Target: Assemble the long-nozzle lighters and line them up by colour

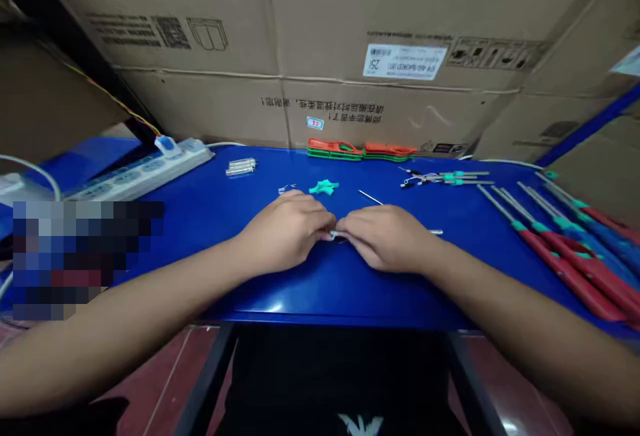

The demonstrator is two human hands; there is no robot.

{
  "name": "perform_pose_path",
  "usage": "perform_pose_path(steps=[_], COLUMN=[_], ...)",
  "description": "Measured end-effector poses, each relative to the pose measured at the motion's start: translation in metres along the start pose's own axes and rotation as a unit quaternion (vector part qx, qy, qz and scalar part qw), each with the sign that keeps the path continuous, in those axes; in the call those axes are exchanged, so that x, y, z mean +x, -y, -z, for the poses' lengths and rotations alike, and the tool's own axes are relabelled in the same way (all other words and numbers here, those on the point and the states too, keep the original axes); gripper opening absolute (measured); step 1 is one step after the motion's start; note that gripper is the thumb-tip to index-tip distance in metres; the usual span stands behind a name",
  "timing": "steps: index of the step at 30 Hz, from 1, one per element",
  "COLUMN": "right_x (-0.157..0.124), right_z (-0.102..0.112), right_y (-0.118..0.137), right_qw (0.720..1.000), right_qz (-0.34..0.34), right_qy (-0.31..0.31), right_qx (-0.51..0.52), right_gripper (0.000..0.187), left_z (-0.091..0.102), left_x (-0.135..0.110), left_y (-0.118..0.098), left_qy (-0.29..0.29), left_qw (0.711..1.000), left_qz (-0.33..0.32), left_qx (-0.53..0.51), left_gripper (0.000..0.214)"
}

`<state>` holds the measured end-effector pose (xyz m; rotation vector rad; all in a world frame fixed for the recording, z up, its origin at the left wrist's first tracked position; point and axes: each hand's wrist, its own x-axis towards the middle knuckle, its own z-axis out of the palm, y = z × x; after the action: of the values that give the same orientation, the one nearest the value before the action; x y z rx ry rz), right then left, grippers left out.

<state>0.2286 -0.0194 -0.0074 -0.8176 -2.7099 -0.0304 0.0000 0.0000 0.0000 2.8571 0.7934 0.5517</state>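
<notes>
My left hand (290,231) and my right hand (383,237) meet above the front middle of the blue table, fingertips pinched together. Between them is a small whitish piece (334,235), mostly covered by the fingers, so its kind is unclear. A thin dark line, perhaps a wire, shows under it. Past my right wrist pokes the end of a silvery rod (437,231). Just beyond the hands lie turquoise plastic pieces (324,187), a thin metal rod (370,197) and some tiny metal bits (287,190).
Silvery tubes (241,167) lie at the back left, near a white power strip (145,173). Orange and green plastic shells (335,149) rest against a cardboard box (200,103). Wired metal tubes (460,177) and red long-necked lighters (570,269) fill the right side.
</notes>
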Motion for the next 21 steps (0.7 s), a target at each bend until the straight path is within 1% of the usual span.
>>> perform_pose_path(steps=[2,3,4,6,7,8,9,11,16,18,21], right_x=[0.003,0.004,0.005,0.006,0.006,0.006,0.007,0.008,0.013,0.014,0.014], right_z=[0.0,-0.001,-0.001,-0.001,-0.002,-0.002,-0.003,-0.006,-0.012,-0.013,-0.014], right_y=[-0.01,-0.015,-0.019,-0.025,-0.027,-0.028,-0.029,-0.029,-0.024,-0.024,-0.025], right_qw=[0.999,0.997,0.995,0.991,0.991,0.992,0.993,0.995,0.998,0.998,0.999], right_qz=[0.006,0.008,0.008,0.005,0.003,0.0,-0.004,-0.017,-0.026,-0.023,-0.017], right_qy=[-0.042,-0.059,-0.074,-0.103,-0.104,-0.098,-0.088,-0.066,-0.024,-0.01,0.001], right_qx=[0.033,0.047,0.059,0.081,0.085,0.085,0.081,0.07,0.056,0.054,0.051], right_gripper=[0.021,0.022,0.022,0.021,0.019,0.018,0.017,0.016,0.014,0.014,0.015], left_z=[0.01,0.014,0.018,0.023,0.024,0.024,0.023,0.02,0.012,0.01,0.005], left_x=[0.0,0.0,0.0,0.0,0.0,0.0,0.0,0.001,0.002,0.002,0.003], left_y=[0.011,0.016,0.022,0.032,0.037,0.041,0.045,0.049,0.049,0.047,0.043], left_qy=[-0.007,-0.016,-0.038,-0.112,-0.142,-0.16,-0.166,-0.158,-0.11,-0.068,0.008], left_qw=[0.997,0.995,0.992,0.98,0.972,0.966,0.963,0.965,0.977,0.983,0.987], left_qz=[-0.009,-0.004,0.013,0.082,0.117,0.145,0.161,0.169,0.136,0.107,0.043], left_qx=[-0.07,-0.098,-0.12,-0.144,-0.146,-0.144,-0.14,-0.126,-0.122,-0.133,-0.157], left_gripper=[0.016,0.02,0.025,0.033,0.036,0.038,0.04,0.042,0.036,0.031,0.025])
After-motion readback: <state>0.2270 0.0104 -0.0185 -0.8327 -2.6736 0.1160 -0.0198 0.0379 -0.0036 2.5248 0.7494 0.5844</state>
